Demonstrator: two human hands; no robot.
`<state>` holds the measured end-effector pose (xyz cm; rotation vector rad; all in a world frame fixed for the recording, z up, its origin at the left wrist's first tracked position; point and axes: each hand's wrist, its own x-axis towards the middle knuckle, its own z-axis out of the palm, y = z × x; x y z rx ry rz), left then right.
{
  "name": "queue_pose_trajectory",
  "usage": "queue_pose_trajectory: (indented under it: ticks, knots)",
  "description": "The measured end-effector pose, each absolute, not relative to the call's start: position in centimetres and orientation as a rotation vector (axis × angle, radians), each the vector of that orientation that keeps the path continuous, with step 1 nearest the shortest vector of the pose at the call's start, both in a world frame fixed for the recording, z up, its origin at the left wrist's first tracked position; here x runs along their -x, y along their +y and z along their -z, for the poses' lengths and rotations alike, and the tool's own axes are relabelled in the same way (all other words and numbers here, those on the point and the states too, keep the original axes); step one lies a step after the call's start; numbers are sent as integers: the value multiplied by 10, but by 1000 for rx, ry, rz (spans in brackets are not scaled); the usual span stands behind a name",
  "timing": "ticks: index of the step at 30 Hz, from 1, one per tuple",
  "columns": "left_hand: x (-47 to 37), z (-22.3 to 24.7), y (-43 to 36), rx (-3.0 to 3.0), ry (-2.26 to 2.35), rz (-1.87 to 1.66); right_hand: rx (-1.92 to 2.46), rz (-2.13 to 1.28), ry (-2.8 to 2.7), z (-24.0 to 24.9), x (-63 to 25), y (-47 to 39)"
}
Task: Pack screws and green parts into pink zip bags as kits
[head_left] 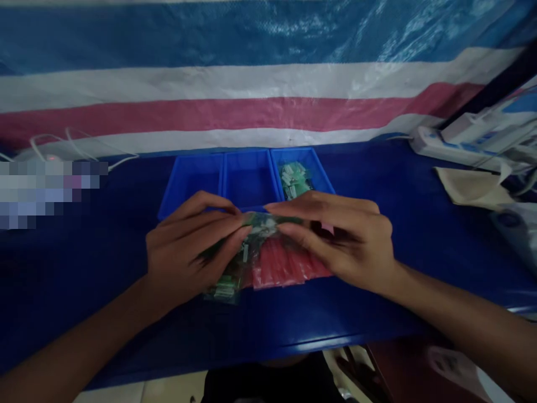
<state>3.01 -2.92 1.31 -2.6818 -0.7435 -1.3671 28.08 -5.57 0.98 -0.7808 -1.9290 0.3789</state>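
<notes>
A small clear plastic bag (263, 225) with whitish and green contents is stretched between my two hands, above the near side of the bins. My left hand (188, 249) pinches its left end between thumb and fingers. The right end is pinched by my right hand (350, 238). Under them on the table lie several red plastic packets (281, 264), partly covered by the right hand. Clear packets with green and white pieces (224, 288) lie below the left fingers. What exactly the held bag contains is too blurred to tell.
Three joined blue bins stand behind my hands; the right bin (324, 172) holds green and white packets (293, 174), and the left bin (195, 159) and middle bin (246, 155) show bare floors. A power strip (436, 150) and brownish paper (474, 187) are at right. White cables (84, 148) lie left.
</notes>
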Motion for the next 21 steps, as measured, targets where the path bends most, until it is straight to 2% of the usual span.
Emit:
queue_pose_trajectory:
  ticks: [6,10,16,21]
  knots:
    - [-24,-12,-19,2625,-911,1383,1122,-224,-1651,-4,-326,-11]
    - [-20,-16,-17,2607,-976,1372,1264,-161,-1920,6,-350,13]
    - [-24,-16,-22,2617,-995,1366,1228,321,-2047,9,-339,3]
    - [-24,-15,-20,2597,-989,1372,1194,374,-2322,5,-322,-13]
